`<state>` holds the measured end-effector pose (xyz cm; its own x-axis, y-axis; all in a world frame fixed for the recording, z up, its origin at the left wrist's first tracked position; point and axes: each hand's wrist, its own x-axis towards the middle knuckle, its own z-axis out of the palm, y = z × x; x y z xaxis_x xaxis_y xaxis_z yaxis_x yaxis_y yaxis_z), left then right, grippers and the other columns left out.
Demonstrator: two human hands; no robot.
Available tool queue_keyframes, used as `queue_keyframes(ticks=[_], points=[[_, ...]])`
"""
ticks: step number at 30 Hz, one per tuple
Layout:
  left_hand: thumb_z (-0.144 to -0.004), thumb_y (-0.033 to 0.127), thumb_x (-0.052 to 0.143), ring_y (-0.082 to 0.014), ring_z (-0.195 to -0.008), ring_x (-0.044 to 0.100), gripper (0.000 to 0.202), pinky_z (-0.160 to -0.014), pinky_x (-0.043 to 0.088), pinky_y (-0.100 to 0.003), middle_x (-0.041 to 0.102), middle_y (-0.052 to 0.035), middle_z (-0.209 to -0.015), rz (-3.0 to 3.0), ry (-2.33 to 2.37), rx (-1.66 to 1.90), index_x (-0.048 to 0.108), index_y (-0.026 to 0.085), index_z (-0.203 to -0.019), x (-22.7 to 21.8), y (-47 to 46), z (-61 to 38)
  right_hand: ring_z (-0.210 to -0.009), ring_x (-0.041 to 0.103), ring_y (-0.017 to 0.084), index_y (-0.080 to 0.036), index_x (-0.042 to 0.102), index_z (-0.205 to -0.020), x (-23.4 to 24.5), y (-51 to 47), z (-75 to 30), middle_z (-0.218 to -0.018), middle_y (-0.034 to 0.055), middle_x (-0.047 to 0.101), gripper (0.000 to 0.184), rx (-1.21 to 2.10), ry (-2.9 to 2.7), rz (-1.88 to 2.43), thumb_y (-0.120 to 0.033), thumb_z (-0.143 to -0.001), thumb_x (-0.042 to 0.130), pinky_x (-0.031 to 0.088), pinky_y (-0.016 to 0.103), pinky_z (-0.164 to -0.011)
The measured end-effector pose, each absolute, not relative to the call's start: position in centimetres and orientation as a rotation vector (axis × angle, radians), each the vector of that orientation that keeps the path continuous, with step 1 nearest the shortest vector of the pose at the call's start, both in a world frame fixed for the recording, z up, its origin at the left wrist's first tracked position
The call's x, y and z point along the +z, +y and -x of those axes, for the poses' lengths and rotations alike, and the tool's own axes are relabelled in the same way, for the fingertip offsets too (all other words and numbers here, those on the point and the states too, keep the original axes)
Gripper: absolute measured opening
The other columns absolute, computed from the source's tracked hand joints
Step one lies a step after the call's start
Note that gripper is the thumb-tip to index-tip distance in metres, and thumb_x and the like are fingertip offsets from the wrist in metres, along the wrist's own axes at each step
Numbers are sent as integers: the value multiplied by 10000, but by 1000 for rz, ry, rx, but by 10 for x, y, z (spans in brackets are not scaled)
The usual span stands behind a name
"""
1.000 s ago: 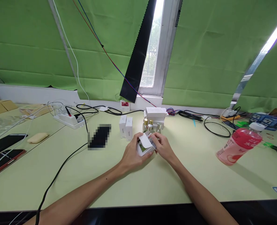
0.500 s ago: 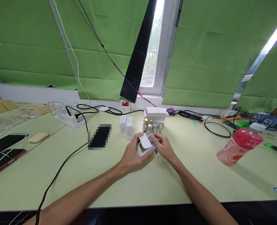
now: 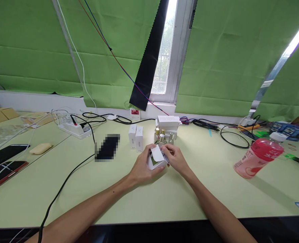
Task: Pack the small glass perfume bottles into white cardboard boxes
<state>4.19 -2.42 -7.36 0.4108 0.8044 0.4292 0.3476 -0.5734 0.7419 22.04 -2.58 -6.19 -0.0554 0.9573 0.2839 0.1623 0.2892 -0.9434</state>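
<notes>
My left hand is closed round a small white carton, held tilted just above the table. A white flap stands up from the carton, and a green patch shows beside it. At the carton's right end, the fingers of my right hand are pinched together on something greyish, mostly hidden by the fingers. Just behind the hands stand several small glass bottles with gold and silver caps. Two upright white cartons stand to the left of them.
White boxes are stacked behind the bottles. A pink drink bottle stands on the right. To the left are a pixelated dark object, a power strip, phones and a black cable. More cables run along the wall.
My right fingers have shifted very slightly at the carton's end, and the flap has turned a little. My left hand keeps its hold on the carton. The things on the table stay put.
</notes>
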Motion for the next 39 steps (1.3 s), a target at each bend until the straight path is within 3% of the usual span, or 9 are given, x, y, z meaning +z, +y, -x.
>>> queue_keyframes(ticks=[14,39], points=[[-734,376,778,-206,-916,624,692,-751,503,-303,660,-49,-1097,-2125,964,1064,407,248,-1303,-70,-26,-42,-590,529,148,-166,663,-783,-62,-26,-220,-680,27,599,395,857,-1519,1111,-526,-898,551,414,246,-473],[-726,378,780,-206,-917,636,695,-758,517,-313,659,-38,-1094,-2080,1042,1106,399,263,-1296,-73,-27,-46,-558,513,139,-163,711,-801,-59,-28,-220,-700,36,642,388,835,-1544,1115,-516,-885,574,402,244,-443]])
